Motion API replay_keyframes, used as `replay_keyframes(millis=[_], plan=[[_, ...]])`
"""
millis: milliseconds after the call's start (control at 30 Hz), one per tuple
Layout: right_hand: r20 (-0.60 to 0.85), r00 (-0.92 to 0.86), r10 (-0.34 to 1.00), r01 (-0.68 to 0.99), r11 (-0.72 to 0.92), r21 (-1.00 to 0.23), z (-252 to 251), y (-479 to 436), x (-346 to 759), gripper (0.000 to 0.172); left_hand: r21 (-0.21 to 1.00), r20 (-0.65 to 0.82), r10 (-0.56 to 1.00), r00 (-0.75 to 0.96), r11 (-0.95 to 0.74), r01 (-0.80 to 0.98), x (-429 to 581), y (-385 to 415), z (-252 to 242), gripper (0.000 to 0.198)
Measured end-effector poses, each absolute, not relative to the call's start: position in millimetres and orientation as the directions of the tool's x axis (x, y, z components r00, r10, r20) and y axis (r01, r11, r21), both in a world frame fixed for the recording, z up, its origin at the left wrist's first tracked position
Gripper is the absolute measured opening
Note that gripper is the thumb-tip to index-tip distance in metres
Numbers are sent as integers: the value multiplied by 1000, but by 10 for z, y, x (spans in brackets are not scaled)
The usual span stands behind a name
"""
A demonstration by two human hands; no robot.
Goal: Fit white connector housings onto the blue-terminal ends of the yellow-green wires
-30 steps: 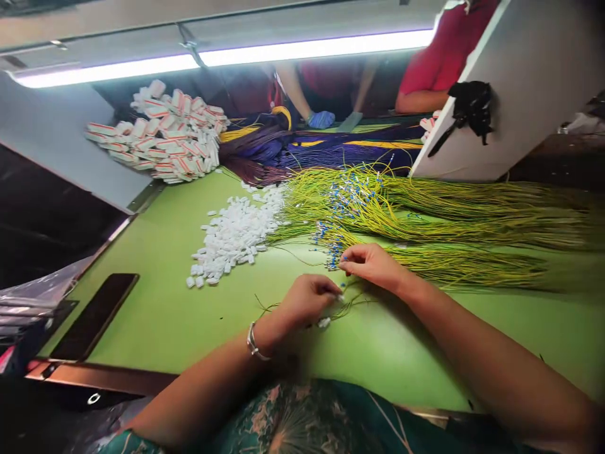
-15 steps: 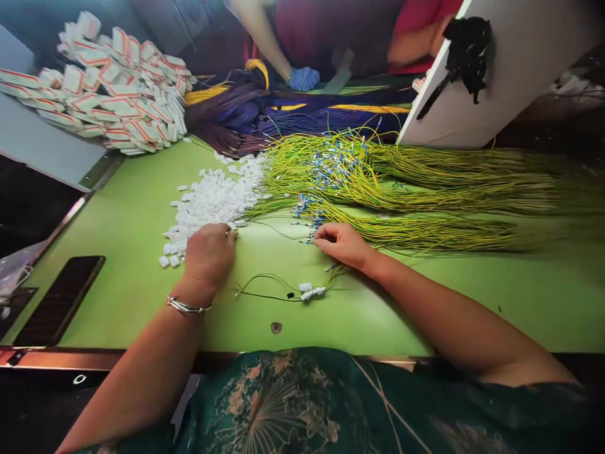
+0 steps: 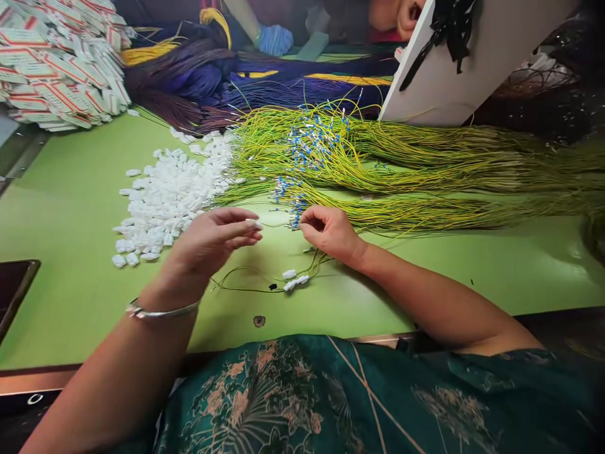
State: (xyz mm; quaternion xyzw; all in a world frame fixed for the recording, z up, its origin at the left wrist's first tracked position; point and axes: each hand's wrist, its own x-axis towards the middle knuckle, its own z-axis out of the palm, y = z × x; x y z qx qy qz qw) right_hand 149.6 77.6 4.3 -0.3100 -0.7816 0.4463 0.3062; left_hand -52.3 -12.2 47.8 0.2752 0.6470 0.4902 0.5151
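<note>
My left hand [image 3: 208,243] pinches a small white plastic connector housing [image 3: 256,224] between thumb and fingers, just right of a heap of white housings [image 3: 165,195]. My right hand [image 3: 333,233] is closed in a pinch at the blue-tipped ends [image 3: 297,211] of the nearest wire bundle; a thin wire seems to run from its fingertips toward the left hand, though the gripped part is hidden. Below the hands lie a few yellow-green wires [image 3: 246,290] carrying white housings [image 3: 296,282].
Yellow-green wire bundles [image 3: 425,170] stretch to the right. Purple wires [image 3: 198,82] and a pile of white-and-red labelled pieces [image 3: 61,69] lie behind. A pale upright panel [image 3: 425,82] stands at the back right. Across the table is a co-worker's gloved hand [image 3: 275,40]. A phone [image 3: 14,290] lies left.
My left hand has lifted away from the heap and moved right, a white housing now showing in its fingertips. My right hand keeps its pinch by the wire ends. The view has shifted.
</note>
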Motion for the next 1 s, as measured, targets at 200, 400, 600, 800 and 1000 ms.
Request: replay_keyframes(millis=[200, 400, 600, 800, 1000], plan=[[339, -671, 659, 277, 647, -710, 78, 761, 1575, 11, 791, -496, 857, -138, 381, -479, -260, 46, 234, 19], [364, -701, 613, 261, 696, -669, 51, 778, 1560, 12, 793, -484, 873, -64, 406, -454, -244, 15, 176, 20], [354, -735, 579, 287, 738, -610, 27, 755, 1543, 14, 885, -399, 905, -149, 337, -322, -137, -25, 137, 29], [276, -755, 596, 352, 721, -596, 39, 736, 1539, 16, 930, -333, 927, -174, 292, -223, -44, -27, 88, 28], [65, -882, 466, 304, 669, -678, 387, 1032, 1752, 15, 926, -323, 943, -81, 332, 180, 63, -119, 124, 21]])
